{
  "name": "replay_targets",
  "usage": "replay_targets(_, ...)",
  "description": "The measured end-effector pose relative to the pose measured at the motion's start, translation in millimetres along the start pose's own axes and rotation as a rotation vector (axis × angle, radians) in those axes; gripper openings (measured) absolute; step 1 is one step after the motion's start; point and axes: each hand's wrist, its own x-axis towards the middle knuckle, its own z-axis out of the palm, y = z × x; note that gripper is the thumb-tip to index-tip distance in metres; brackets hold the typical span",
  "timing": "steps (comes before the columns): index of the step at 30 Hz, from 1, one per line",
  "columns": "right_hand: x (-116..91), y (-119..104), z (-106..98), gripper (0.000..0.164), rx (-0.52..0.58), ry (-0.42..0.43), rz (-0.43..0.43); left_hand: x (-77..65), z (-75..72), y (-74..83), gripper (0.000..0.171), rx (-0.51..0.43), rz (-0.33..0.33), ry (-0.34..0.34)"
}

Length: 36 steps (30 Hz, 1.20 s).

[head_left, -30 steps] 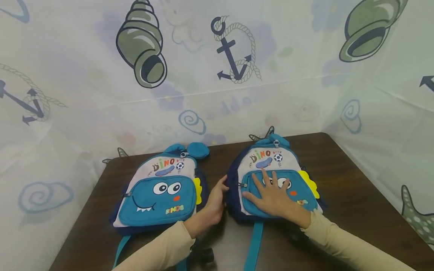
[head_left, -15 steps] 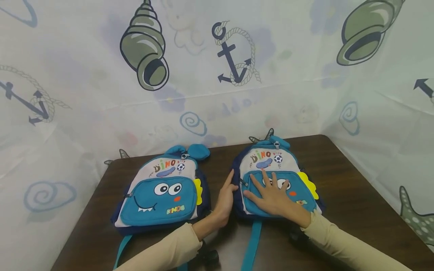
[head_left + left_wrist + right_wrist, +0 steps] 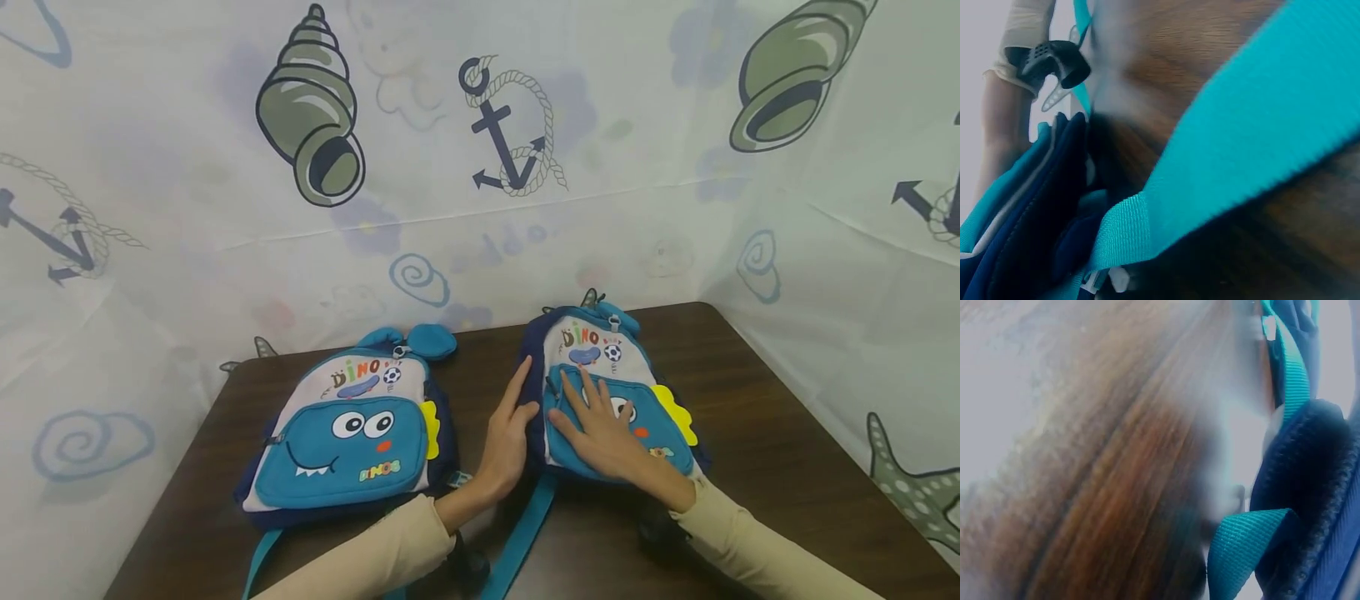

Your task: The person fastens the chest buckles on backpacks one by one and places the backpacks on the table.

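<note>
Two matching kids' backpacks with a dinosaur face lie face up, side by side. My right hand (image 3: 603, 429) rests spread over the blue front pocket of the right backpack (image 3: 592, 337), covering part of the printed eyes. Against that bag's navy left side, my left hand (image 3: 506, 433) presses with straight fingers. The left backpack (image 3: 341, 454) lies apart from both hands, beyond my left wrist. In the left wrist view a teal strap (image 3: 1235, 137) runs close to the camera from the bag's lower edge. In the right wrist view the bag's dark underside (image 3: 1304, 475) shows at the right.
Both bags lie on a dark brown wooden table (image 3: 765, 433). A white cloth (image 3: 660, 150) printed with shells and anchors hangs behind and at the sides. Teal straps (image 3: 521, 533) trail toward the table's front. A yellow scalloped trim (image 3: 675, 414) sticks out from the right bag.
My left hand has moved right and up along the right backpack's side. That bag has turned slightly, its left side lifting into fuller view. My right hand stays on its pocket.
</note>
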Motion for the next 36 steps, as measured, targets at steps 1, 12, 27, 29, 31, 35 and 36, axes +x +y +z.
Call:
replay_targets(1, 0, 0, 0, 0.073, 0.011, 0.005, 0.002, 0.8, 0.3, 2.4, 0.054, -0.006, 0.007, -0.004)
replay_targets(12, -3, -2, -1, 0.069, 0.158, 0.123, -0.035, 13.4, 2.0, 28.9, 0.059, 0.153, 0.212, -0.059)
replay_targets(27, -5, -10, -10, 0.066, 0.532, 0.121, -0.172, 19.9, 5.6, 57.4, 0.063, 0.096, 0.282, -0.096)
replay_targets(29, -6, -11, -11, 0.067, 0.582, 0.118, -0.192, 20.2, 6.4, 60.3, 0.064, 0.096, 0.292, -0.097)
replay_targets(31, -7, -12, -12, 0.069, 0.617, 0.108, -0.188, 21.1, 7.4, 63.5, 0.063, 0.102, 0.313, -0.096)
replay_targets(35, -11, -14, -16, 0.069, 0.635, 0.093, -0.133, 24.8, 10.8, 70.6, 0.061, 0.112, 0.359, -0.109)
replay_targets(36, -12, -15, -17, 0.070, 0.637, 0.089, -0.108, 25.7, 11.9, 72.3, 0.061, 0.114, 0.363, -0.112)
